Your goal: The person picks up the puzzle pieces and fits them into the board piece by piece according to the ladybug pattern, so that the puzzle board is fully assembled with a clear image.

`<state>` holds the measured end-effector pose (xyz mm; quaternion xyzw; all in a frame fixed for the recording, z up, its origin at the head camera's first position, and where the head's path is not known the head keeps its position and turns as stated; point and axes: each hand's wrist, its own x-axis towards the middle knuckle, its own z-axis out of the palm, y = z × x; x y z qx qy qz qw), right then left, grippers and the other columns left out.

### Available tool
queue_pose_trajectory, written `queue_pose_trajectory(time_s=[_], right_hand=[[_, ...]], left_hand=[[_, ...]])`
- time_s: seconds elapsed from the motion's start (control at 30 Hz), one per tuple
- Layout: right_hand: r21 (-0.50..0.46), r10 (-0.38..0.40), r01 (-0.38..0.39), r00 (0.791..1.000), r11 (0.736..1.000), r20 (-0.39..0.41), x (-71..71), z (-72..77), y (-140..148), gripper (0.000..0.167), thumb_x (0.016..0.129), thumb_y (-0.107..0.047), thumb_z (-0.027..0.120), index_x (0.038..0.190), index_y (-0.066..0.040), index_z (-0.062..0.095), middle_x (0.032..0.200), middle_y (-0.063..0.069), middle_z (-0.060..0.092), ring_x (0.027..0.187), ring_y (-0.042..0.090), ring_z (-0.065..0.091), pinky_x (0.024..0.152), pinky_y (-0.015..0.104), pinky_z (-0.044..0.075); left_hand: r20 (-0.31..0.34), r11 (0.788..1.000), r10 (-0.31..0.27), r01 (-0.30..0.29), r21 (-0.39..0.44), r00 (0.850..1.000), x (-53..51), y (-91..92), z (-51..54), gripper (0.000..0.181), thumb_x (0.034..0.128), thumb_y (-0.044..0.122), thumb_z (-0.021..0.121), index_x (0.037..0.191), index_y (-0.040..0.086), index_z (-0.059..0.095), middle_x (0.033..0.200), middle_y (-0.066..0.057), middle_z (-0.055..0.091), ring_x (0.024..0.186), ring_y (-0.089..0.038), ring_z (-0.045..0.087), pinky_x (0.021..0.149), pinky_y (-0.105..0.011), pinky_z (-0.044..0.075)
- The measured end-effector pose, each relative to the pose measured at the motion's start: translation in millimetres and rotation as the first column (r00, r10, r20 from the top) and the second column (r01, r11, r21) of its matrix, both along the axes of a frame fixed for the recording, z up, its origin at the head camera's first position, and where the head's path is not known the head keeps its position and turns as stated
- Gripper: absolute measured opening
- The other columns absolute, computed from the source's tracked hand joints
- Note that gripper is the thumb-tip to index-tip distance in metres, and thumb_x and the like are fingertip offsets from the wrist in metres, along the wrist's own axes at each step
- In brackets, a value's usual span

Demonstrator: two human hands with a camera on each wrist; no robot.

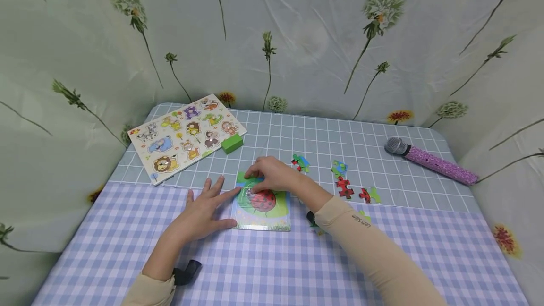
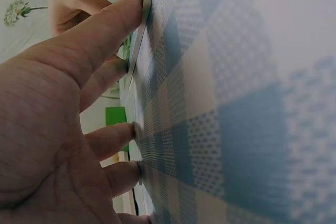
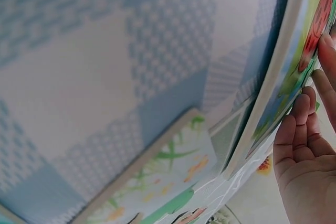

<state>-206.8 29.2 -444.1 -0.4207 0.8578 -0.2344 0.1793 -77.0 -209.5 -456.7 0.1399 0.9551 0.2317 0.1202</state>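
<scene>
A ladybug jigsaw puzzle board lies flat on the checked cloth. My left hand spreads its fingers beside it, with the index fingertip and thumb touching the board's left edge. Over the upper left corner, my right hand bends down, thumb and fingers curled around a puzzle piece lying on the board. That piece is mostly hidden by the fingers. In the right wrist view the right fingers stay close to the picture surface. Loose pieces lie to the right, including a red one and a red-and-green one.
An animal peg puzzle lies at the back left with a green block at its corner. A pink glittery microphone rests at the back right. More loose pieces lie near the right forearm, which partly covers some. A flowered curtain surrounds the table.
</scene>
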Motion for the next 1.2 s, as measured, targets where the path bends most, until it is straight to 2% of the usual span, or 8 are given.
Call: queue_pose_trajectory(time_s=[0.63, 0.87, 1.2], right_hand=[[0.019, 0.011, -0.01, 1.0, 1.0, -0.018, 4.8, 7.2, 6.0, 0.037, 0.097, -0.028, 0.083, 0.129, -0.011, 0.077, 0.114, 0.006, 0.072, 0.104, 0.019, 0.068, 0.094, 0.03, 0.058], [0.005, -0.05, 0.051, 0.998, 0.999, -0.042, 5.9, 17.2, 25.4, 0.034, 0.099, -0.023, 0.079, 0.13, -0.01, 0.076, 0.119, 0.008, 0.071, 0.113, 0.023, 0.071, 0.099, 0.034, 0.06], [0.015, -0.159, 0.16, 0.984, 0.987, -0.076, -0.8, 23.3, 61.3, 0.035, 0.101, -0.025, 0.076, 0.133, -0.011, 0.075, 0.119, 0.009, 0.071, 0.113, 0.026, 0.071, 0.096, 0.04, 0.061]], left_hand=[[-0.017, 0.999, 0.003, -0.003, -0.034, 1.0, -0.1, 2.4, 3.4, 0.082, 0.0882, 0.053, 0.085, 0.161, 0.033, 0.051, 0.174, -0.024, 0.03, 0.157, -0.064, 0.023, 0.111, -0.095, 0.016], [-0.033, 0.998, 0.001, -0.003, -0.057, 0.999, -0.4, 3.5, 4.7, 0.083, 0.0873, 0.054, 0.085, 0.16, 0.034, 0.052, 0.174, -0.024, 0.032, 0.157, -0.063, 0.025, 0.111, -0.095, 0.019], [-0.056, 0.996, 0.015, -0.02, -0.084, 0.998, 1.5, 5.0, 6.6, 0.085, 0.0849, 0.056, 0.086, 0.16, 0.032, 0.053, 0.172, -0.023, 0.036, 0.157, -0.06, 0.03, 0.111, -0.093, 0.024]])
